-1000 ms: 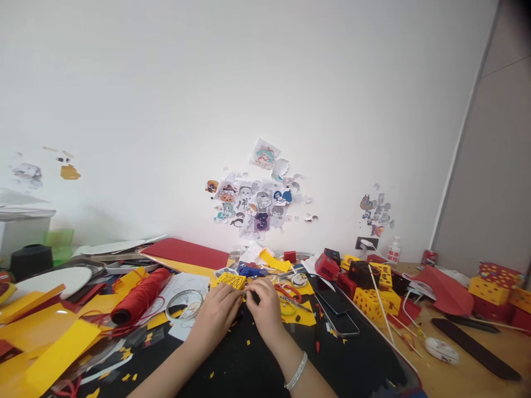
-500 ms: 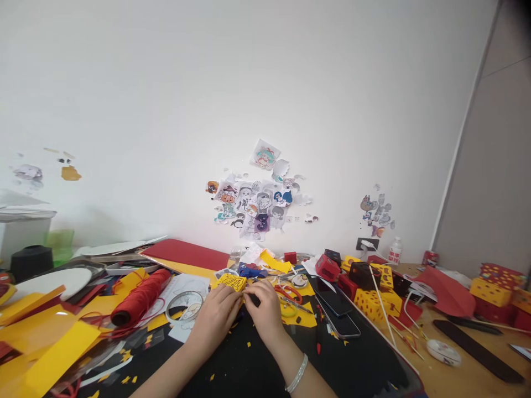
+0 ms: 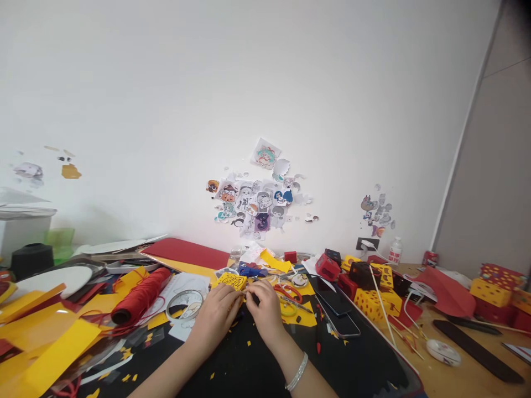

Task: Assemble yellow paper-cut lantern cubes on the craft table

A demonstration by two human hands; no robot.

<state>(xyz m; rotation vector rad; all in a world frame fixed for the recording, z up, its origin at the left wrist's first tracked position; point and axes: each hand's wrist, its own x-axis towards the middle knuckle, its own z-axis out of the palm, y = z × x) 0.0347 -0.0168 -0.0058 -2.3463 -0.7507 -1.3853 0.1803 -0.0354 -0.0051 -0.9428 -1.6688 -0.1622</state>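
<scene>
A small yellow paper box (image 3: pixel 232 281) with black line drawing on its top is gripped by my left hand (image 3: pixel 219 309), whose fingers bend over its near side. My right hand (image 3: pixel 264 307) is closed, thumb and fingertips pinched together at the box's right corner beside the left fingertips. Whatever the right fingers pinch is too small or hidden to make out. Just right of that hand lie red-handled scissors (image 3: pixel 289 293) on a yellow sheet (image 3: pixel 305 317). A roll of clear tape (image 3: pixel 185 305) rests left of my left wrist.
A red cord spool (image 3: pixel 141 296) and yellow paper strips (image 3: pixel 62 354) crowd the left side. Two phones (image 3: pixel 342 321) lie on the black mat (image 3: pixel 249 370). Spotted yellow boxes (image 3: pixel 375 307), a white mouse (image 3: pixel 443 352) and a bottle (image 3: pixel 395 251) stand at the right.
Both hands keep almost the same place and grip on the box. Only slight finger movement shows.
</scene>
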